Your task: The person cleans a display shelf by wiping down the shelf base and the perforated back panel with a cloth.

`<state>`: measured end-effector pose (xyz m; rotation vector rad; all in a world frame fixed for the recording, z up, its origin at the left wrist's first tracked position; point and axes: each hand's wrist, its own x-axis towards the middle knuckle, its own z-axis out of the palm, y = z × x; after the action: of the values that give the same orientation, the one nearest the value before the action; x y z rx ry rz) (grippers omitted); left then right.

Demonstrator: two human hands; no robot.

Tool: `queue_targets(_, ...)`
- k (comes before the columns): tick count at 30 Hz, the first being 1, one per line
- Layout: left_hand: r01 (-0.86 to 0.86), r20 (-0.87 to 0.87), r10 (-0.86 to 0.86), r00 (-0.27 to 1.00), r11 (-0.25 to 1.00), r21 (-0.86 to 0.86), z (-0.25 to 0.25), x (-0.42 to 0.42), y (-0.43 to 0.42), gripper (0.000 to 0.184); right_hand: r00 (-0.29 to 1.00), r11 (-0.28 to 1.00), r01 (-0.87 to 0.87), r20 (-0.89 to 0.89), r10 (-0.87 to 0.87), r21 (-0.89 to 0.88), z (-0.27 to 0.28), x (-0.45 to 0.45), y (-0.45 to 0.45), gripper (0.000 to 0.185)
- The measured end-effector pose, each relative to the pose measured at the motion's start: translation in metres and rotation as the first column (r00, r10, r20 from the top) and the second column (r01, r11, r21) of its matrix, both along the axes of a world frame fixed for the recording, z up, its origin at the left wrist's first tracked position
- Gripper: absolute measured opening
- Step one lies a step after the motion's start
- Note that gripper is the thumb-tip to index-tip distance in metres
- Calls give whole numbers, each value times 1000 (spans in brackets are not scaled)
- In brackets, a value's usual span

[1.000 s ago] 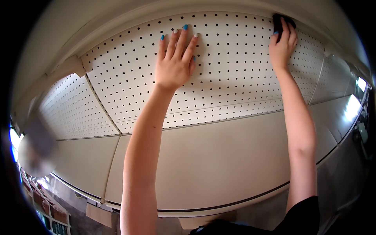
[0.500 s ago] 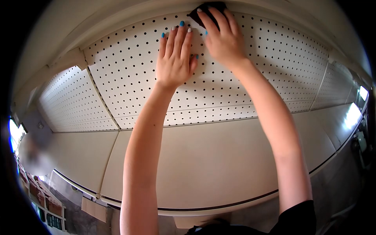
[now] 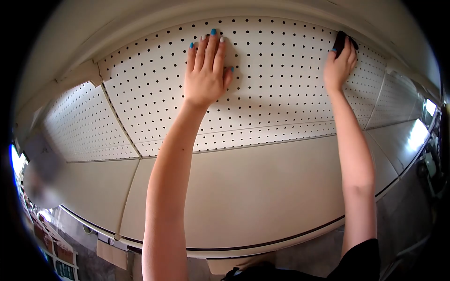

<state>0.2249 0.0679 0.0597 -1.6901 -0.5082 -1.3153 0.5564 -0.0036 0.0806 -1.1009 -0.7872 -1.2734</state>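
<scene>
My left hand (image 3: 205, 72) lies flat against the white pegboard panel (image 3: 276, 70), fingers stretched upward, holding nothing. Up at the panel's right side, my right hand (image 3: 341, 65) grips a dark cloth (image 3: 340, 43) and presses it near the top edge. The cloth is bunched, partly covered by the fingers, and looks black or very dark brown. Rows of small round holes run across the panel behind both hands.
A cream shelf (image 3: 262, 196) spans below the pegboard, with a dark strip along its front edge. Another shelf's underside (image 3: 225, 9) curves overhead. A bracket (image 3: 86, 72) juts at left. Cardboard (image 3: 112, 254) and a rack with boxes (image 3: 56, 246) stand low at left, beside a blurred shape.
My right hand has slid the dark cloth from the top middle of the pegboard far to the right. My left hand has stayed nearly in place on the panel.
</scene>
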Motion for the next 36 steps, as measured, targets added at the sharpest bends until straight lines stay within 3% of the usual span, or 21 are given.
queue_targets(2,0,1,0,1000,1000,11,0,0,1,62,999,998,33,27,-34,56,4,-19,10,54)
queue_targets(7,-14,6,14,1000,999,40,0,0,2,61,965,999,-44,261,41,6,2,-105,29,55)
queue_targets(11,3,3,-3,1000,1000,25,0,0,0,60,943,998,-53,328,62,-35,5,-157,31,53)
queue_targets(16,5,-3,-5,1000,1000,21,1,-2,0,59,851,992,-45,517,99,-115,7,-159,24,51)
queue_targets(20,-6,-2,6,1000,1000,27,1,-3,0,58,797,988,-150,587,142,-35,12,-137,18,50)
queue_targets(22,16,-14,-16,1000,1000,-5,1,-3,-1,61,854,988,-137,513,83,68,16,-109,21,54)
queue_targets(25,31,-14,-31,999,999,-23,2,-3,-1,63,990,989,-12,144,-10,150,19,-57,16,56)
queue_targets(28,25,-15,-25,1000,999,-27,1,-3,-1,63,989,966,-140,-26,149,217,25,-47,9,50)
queue_targets(31,19,-5,-19,1000,999,-32,-1,-1,0,64,986,968,-151,-34,161,199,24,-67,17,51)
queue_targets(34,5,-20,-5,1000,1000,-6,-1,-1,0,65,975,982,-138,189,113,128,19,-104,25,52)
queue_targets(36,151,-5,-151,988,988,20,-1,-2,3,64,930,984,-175,333,157,27,13,-134,33,49)
